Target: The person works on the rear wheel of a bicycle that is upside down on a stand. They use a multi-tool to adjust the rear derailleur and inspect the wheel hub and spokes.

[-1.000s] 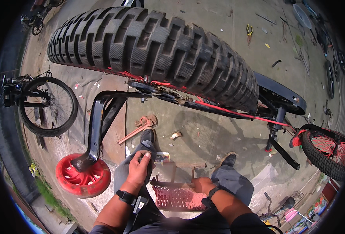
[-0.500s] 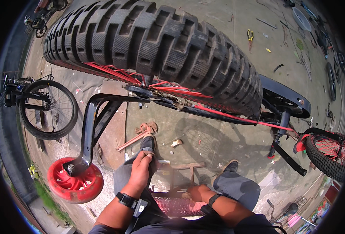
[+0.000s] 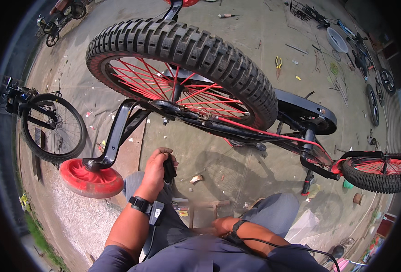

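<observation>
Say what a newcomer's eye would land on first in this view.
Most likely the big red-spoked wheel, whose chunky black tyre arches across the upper middle. Next might come the small red wheel at the left, carried on a bent black bracket. After those, the person's left hand shows just left of centre, and yellow-handled pliers lie at the upper right.

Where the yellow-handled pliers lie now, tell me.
The yellow-handled pliers lie on the ground in the head view's upper right, above the right end of the large knobby tyre and left of a small yellow scrap.
</observation>
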`<control>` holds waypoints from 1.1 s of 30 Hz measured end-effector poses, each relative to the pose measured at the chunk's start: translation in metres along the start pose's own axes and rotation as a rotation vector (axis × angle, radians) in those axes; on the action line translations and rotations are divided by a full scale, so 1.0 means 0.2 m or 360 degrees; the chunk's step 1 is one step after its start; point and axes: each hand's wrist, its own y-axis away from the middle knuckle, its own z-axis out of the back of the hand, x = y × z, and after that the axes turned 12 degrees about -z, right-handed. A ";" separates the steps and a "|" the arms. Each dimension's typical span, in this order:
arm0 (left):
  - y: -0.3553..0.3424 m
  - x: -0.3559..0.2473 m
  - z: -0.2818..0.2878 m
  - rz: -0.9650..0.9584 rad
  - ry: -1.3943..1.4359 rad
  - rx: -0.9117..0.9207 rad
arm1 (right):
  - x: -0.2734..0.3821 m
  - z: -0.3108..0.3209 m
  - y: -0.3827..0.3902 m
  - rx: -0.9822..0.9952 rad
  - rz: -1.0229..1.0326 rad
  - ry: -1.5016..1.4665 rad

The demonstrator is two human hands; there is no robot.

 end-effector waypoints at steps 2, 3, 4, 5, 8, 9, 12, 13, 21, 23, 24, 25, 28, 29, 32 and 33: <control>-0.03 0.01 -0.01 -0.0032 0.0100 0.0003 | -0.02 0.00 -0.05 0.0041 0.0148 0.0043; -0.05 0.03 -0.01 -0.0056 0.0147 0.0009 | -0.06 -0.01 -0.12 0.0022 0.0167 0.0011; -0.06 0.03 -0.02 -0.0082 0.0144 0.0029 | -0.10 -0.04 -0.19 0.0005 0.0189 -0.0027; -0.05 0.04 -0.02 -0.0100 0.0136 0.0047 | -0.15 -0.11 -0.29 -0.0069 0.0196 -0.0064; 0.00 0.04 -0.05 -0.0126 0.0147 0.0137 | -0.26 -0.26 -0.55 -0.0173 0.0194 -0.0106; 0.03 0.02 -0.06 -0.0144 0.0168 0.0170 | -0.25 -0.23 -0.54 -0.0140 0.0172 -0.0047; 0.10 0.01 -0.04 -0.0164 0.0111 0.0146 | -0.20 -0.18 -0.41 -0.0202 0.0087 0.0090; 0.12 0.02 -0.02 -0.0177 0.0166 0.0138 | -0.16 -0.16 -0.34 -0.0270 0.0073 0.0126; 0.11 0.08 0.02 -0.0183 0.0357 0.0141 | -0.03 0.06 0.30 -0.1359 -0.0004 -0.0445; 0.14 0.08 0.02 -0.0191 0.0318 0.0217 | 0.01 0.11 0.45 -0.1591 0.0110 -0.0599; 0.14 0.11 -0.02 -0.0195 0.0280 0.0305 | 0.03 0.11 0.55 -0.1687 0.0087 -0.0689; 0.16 0.12 -0.02 -0.0207 0.0232 0.0354 | 0.08 0.14 0.61 -0.1768 0.0109 -0.0749; 0.33 0.13 -0.08 -0.0080 0.0142 0.0462 | 0.14 0.19 0.67 -0.1969 0.0251 -0.0878; 0.36 0.15 -0.10 -0.0047 0.0067 0.0536 | 0.14 0.20 0.67 -0.2029 0.0311 -0.0913; 0.47 0.21 -0.19 -0.0088 -0.0029 0.0510 | 0.20 0.22 0.61 -0.1843 0.0508 -0.1337; 0.45 0.27 -0.19 -0.0157 -0.0077 0.0536 | 0.23 0.25 0.59 -0.1727 0.0514 -0.1407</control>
